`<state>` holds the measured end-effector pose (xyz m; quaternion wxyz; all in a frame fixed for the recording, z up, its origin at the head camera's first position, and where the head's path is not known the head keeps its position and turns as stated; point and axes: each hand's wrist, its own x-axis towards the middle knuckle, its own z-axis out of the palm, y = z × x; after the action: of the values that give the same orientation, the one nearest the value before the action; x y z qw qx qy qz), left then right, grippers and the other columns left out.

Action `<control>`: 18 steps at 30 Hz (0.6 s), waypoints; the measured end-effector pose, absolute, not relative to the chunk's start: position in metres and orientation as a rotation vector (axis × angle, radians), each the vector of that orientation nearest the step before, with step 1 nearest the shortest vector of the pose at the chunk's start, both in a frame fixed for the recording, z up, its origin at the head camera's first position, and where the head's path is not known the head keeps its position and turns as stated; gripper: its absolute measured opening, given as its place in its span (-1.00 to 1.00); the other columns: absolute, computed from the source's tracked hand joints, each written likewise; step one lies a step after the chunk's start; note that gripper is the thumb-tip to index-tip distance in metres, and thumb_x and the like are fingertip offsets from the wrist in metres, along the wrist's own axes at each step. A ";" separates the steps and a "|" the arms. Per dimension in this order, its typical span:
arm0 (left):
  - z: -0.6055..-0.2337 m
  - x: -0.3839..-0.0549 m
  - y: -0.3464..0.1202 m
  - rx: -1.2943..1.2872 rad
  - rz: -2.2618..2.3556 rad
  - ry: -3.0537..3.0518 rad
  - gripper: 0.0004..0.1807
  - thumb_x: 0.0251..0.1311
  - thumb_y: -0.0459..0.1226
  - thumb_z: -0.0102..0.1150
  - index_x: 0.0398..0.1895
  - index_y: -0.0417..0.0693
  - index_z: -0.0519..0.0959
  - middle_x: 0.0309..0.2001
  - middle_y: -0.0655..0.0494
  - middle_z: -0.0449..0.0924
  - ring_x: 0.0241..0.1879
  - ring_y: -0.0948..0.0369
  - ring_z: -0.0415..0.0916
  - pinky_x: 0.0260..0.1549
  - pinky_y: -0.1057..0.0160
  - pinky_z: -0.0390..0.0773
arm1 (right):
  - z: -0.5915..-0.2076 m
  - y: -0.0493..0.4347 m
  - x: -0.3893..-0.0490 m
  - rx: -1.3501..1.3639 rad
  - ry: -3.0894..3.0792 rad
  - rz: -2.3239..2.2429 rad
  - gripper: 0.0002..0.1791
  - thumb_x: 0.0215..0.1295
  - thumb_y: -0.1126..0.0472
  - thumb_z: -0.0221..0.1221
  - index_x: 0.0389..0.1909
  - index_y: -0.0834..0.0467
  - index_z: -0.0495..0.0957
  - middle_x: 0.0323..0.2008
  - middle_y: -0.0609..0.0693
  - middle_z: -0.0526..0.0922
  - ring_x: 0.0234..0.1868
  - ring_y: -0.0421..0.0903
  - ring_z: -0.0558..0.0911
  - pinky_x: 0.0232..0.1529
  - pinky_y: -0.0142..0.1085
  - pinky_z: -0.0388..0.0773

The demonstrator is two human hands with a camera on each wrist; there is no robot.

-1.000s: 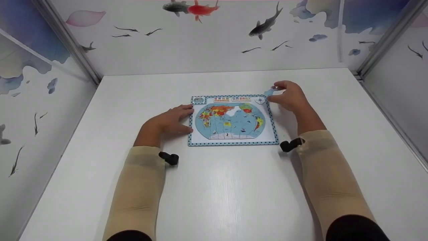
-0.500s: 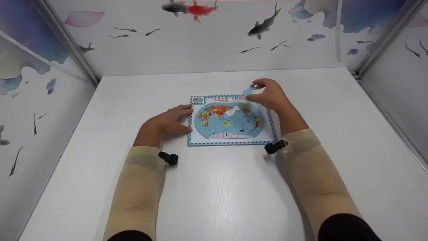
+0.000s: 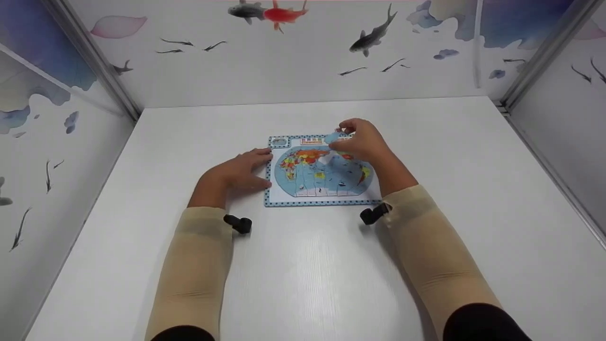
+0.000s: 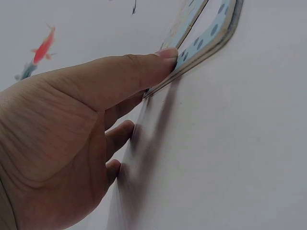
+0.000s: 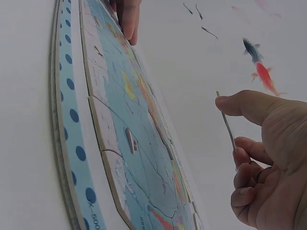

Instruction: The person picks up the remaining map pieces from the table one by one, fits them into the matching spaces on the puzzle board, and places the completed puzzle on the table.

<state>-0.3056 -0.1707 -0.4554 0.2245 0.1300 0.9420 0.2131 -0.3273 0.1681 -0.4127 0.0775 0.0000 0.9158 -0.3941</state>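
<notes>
A world-map jigsaw puzzle [image 3: 326,204] with a blue dotted border lies flat on the table. Its oval map is mostly filled with pieces; a white gap [image 3: 325,160] shows near the top middle. My left hand [image 3: 239,171] rests at the left edge, and in the left wrist view the thumb [image 4: 165,55] touches the dotted border with the fingers spread. My right hand [image 3: 367,142] pinches a light-blue puzzle piece [image 3: 332,137] over the top of the board. Seen edge-on in the right wrist view, the thin piece [image 5: 227,123] is between thumb and fingers, apart from the board.
The white table [image 3: 303,265] is bounded by a back wall [image 3: 303,71] printed with fish and by side panels. Metal posts [image 3: 113,71] stand at the corners. Black wrist cameras [image 3: 239,224] stick out from both sleeves.
My right hand has moved left with the puzzle piece, from the board's top right corner to above the gap's side of the map. The left hand has stayed in place.
</notes>
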 end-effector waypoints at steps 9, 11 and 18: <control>-0.454 -0.304 -0.171 0.358 0.582 2.606 -0.01 0.31 0.14 0.41 0.72 0.56 0.08 0.78 0.40 -0.16 0.80 -0.01 -0.35 0.70 -0.32 -0.09 | -0.421 0.163 -0.329 0.033 2.712 -1.133 -0.18 0.22 -0.09 0.53 0.48 0.00 0.47 0.43 0.06 0.52 0.34 0.09 0.54 0.47 -0.02 0.58; -0.454 -0.304 -0.170 0.353 0.581 2.603 -0.01 0.32 0.14 0.41 0.72 0.56 0.08 0.78 0.40 -0.17 0.80 0.00 -0.36 0.70 -0.32 -0.10 | -0.423 0.162 -0.329 0.030 2.704 -1.121 -0.17 0.22 -0.10 0.53 0.48 0.01 0.47 0.43 0.07 0.52 0.35 0.09 0.54 0.48 0.00 0.56; -0.453 -0.302 -0.170 0.350 0.581 2.603 -0.02 0.31 0.14 0.41 0.72 0.57 0.08 0.78 0.40 -0.17 0.80 -0.01 -0.36 0.70 -0.33 -0.09 | -0.433 0.157 -0.329 0.036 2.681 -1.079 -0.19 0.23 -0.09 0.53 0.46 0.02 0.48 0.42 0.05 0.52 0.33 0.07 0.55 0.51 0.01 0.53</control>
<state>-0.3025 -0.1703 -0.4534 0.2240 0.1267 0.9431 0.2106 -0.3292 0.1570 -0.4326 0.1253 0.0122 0.9204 -0.3702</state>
